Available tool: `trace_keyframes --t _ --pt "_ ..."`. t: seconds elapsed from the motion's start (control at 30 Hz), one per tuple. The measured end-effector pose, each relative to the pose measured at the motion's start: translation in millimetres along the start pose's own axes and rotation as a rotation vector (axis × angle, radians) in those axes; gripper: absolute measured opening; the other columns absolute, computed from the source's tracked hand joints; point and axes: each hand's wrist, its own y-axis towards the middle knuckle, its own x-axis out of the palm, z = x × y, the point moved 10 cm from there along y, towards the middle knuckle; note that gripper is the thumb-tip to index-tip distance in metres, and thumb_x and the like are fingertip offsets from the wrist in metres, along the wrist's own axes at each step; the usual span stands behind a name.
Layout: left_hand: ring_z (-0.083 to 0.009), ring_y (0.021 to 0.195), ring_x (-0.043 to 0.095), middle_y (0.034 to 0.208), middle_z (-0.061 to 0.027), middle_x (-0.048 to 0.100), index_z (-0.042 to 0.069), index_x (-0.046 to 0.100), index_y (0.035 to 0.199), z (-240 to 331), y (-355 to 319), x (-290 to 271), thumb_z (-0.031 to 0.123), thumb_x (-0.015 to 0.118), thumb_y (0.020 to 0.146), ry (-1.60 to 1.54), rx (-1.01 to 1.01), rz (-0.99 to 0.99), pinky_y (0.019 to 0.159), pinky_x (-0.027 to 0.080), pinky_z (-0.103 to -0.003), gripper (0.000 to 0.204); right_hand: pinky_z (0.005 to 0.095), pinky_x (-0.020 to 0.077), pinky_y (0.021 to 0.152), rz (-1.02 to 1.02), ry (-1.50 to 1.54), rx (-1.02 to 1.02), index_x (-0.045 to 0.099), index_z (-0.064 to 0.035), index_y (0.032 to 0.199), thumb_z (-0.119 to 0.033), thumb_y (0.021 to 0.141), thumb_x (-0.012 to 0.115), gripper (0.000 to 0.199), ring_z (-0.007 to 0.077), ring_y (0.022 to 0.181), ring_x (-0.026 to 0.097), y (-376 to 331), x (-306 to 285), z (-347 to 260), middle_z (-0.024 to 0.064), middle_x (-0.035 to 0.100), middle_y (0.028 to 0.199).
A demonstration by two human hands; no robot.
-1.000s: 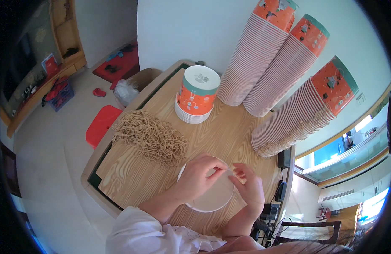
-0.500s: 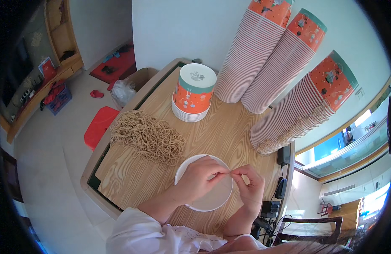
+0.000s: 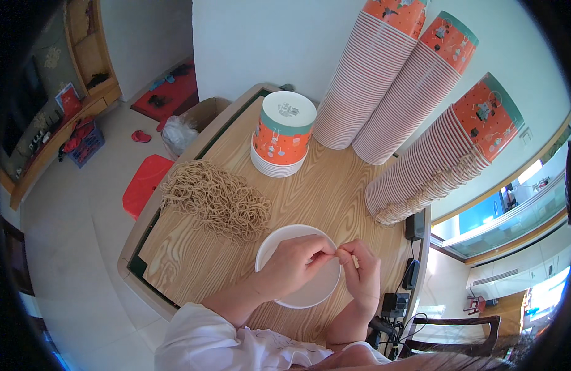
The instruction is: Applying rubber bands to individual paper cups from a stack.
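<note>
My left hand point(image 3: 293, 262) and my right hand point(image 3: 362, 272) meet fingertip to fingertip above an upturned-rim white paper tub point(image 3: 307, 297) near the table's front. Both hands are closed in a pinch. Whatever lies between the fingertips is too small to make out. To the left of the tub lies a loose tangled heap of tan string point(image 3: 214, 201). Behind the tub, a short stack of orange and green paper tubs point(image 3: 283, 139) stands upside down. A tall stack at the right point(image 3: 415, 164) carries loops of tan string point(image 3: 437, 188) along its side.
Two more tall tub stacks point(image 3: 367, 77) point(image 3: 412, 93) stand against the wall. Black adapters and cables point(image 3: 395, 305) sit at the table's right edge. A red stool point(image 3: 143, 184) is left of the wood-grain table point(image 3: 335, 198), near a cardboard box point(image 3: 208, 114).
My right hand has shifted slightly left and its fingertips press closer to the left hand's. The left hand has dipped a little. The tubs and string heap stay put.
</note>
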Motion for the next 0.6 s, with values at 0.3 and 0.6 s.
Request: trace_keyframes --t 0.3,0.6 --pt "-0.0254 0.082 0.060 0.083 -0.0063 0.060 0.008 0.059 0.081 -2.1 1.6 -14.7 0.006 0.067 0.076 0.369 0.052 0.088 0.069 0.049 -0.037 0.010 0.0351 0.0483 0.059 -0.244 -0.230 0.199 0.062 -0.0022 0.089 -0.018 0.085 0.065 0.017 0.0265 0.064 0.061 -1.4 12.1 50.7 0.0130 0.060 0.071" --pt "-0.0266 0.079 0.061 0.082 -0.0067 0.059 0.007 0.058 0.080 -5.0 -2.2 -9.2 0.006 0.069 0.074 0.350 0.004 0.102 0.067 0.049 -0.038 0.012 0.0286 0.0459 0.055 -0.039 -0.144 0.167 0.066 -0.0021 0.099 -0.007 0.081 0.065 0.018 0.0165 0.058 0.057 -3.0 8.3 5.7 0.0097 0.060 0.068"
